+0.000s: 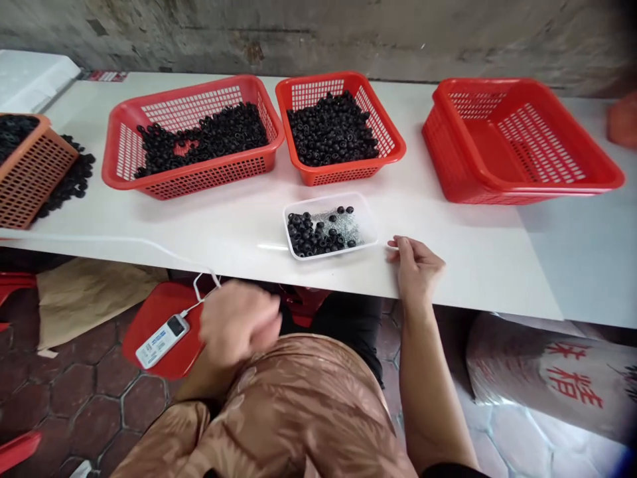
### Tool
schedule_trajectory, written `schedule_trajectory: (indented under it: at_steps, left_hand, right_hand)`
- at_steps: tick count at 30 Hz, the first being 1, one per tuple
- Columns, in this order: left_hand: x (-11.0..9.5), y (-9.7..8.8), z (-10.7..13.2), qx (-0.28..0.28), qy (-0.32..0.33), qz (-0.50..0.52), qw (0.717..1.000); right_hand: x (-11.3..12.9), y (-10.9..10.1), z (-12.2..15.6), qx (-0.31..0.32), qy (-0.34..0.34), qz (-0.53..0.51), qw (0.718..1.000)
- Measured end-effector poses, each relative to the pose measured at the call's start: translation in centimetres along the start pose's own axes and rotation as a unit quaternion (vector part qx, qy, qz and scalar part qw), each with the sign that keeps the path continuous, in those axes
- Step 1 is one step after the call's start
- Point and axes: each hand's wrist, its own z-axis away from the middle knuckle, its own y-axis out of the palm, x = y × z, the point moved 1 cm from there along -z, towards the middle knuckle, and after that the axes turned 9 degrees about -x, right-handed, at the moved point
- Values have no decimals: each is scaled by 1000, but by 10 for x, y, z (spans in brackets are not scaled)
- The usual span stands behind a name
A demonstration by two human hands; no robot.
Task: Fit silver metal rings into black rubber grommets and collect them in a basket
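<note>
"Two hands in the frame: what did each have?"

"Left hand (239,323) was over the lap, below the tabletop (448,265), and blurred. Its fingers looked curled; I could not tell whether it held anything. Right hand (415,269) rested on the near edge of the tabletop, fingers loosely curled, holding nothing."

"Nearest item?"

"Clear plastic tray (328,197), just beside the right hand, not touching it. It sat near the front edge, with black ring-shaped beads (303,232) heaped on its left side and silvery metal bits (343,226) spread on its right."

"Other containers?"

"Behind the tray stood two red plastic baskets (209,179) (343,176), both holding black beads. Far left was an orange basket (34,186), with loose black beads (74,179) piled beside it. Far right were stacked red baskets (522,179)."

"Below the tabletop?"

"A white handheld device (162,340) with a small screen lay on a red plastic stool (159,312), just below the left hand. A white cable (119,238) ran from it up across the tabletop. A white sack (542,378) with red Chinese characters stood on the right."
</note>
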Motion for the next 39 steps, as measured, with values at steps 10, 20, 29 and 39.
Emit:
schedule_trajectory:
  at_steps: [10, 20, 29, 39]
  left_hand:
    - [89, 37, -26, 35, -128, -80, 988]
    - [98, 38, -30, 12, -169, 59, 984]
    - [101, 38, -29, 6, -143, 34, 989]
    - [96, 24, 24, -201, -78, -80, 973]
  right_hand:
    - [0, -5, 0, 4, -1, 1, 1000]
    - [-6, -1, -2, 18, -25, -3, 1000]
    - [-7, 0, -3, 15, -27, -32, 999]
    - [-8, 1, -5, -20, -35, -43, 998]
